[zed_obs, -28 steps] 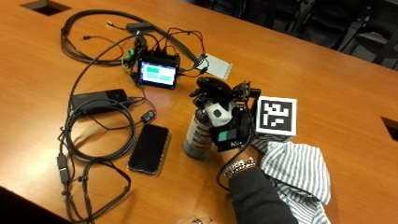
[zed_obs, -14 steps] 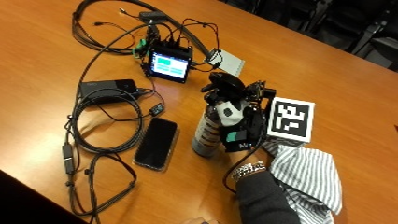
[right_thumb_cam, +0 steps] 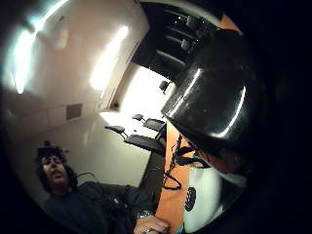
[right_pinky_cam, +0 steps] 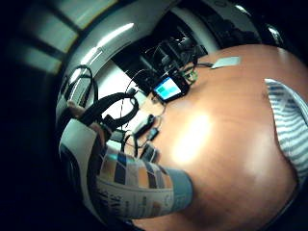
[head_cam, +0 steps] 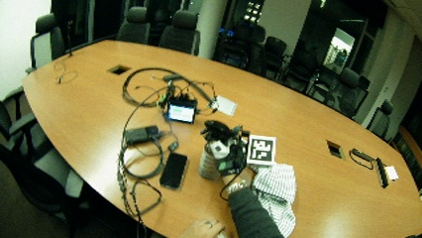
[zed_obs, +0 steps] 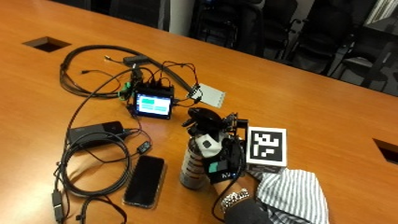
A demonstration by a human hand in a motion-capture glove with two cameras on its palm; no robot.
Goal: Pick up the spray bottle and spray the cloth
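At the far left of the outside view a loop of cables (zed_obs: pixel 93 154) lies on the table (zed_obs: pixel 311 107), with a phone (zed_obs: pixel 145 180) beside it and a small lit screen (zed_obs: pixel 154 103) farther back. Next comes the bottle (zed_obs: pixel 194 163), which stands upright on the wood, just right of the phone. It was upright beside the phone half a second ago as well, so it has not been lifted; the view has moved, and no shift of the bottle itself can be read from it. The right hand (zed_obs: pixel 219 158) is wrapped round the bottle from the right, fingers curled about its upper body below the black spray head. In the little-finger palm view the label fills the near field. The cloth (zed_obs: pixel 292 193), striped, lies just right of the wrist, near the bottle. The grasp is judged made; lifting and aiming at the cloth remain.
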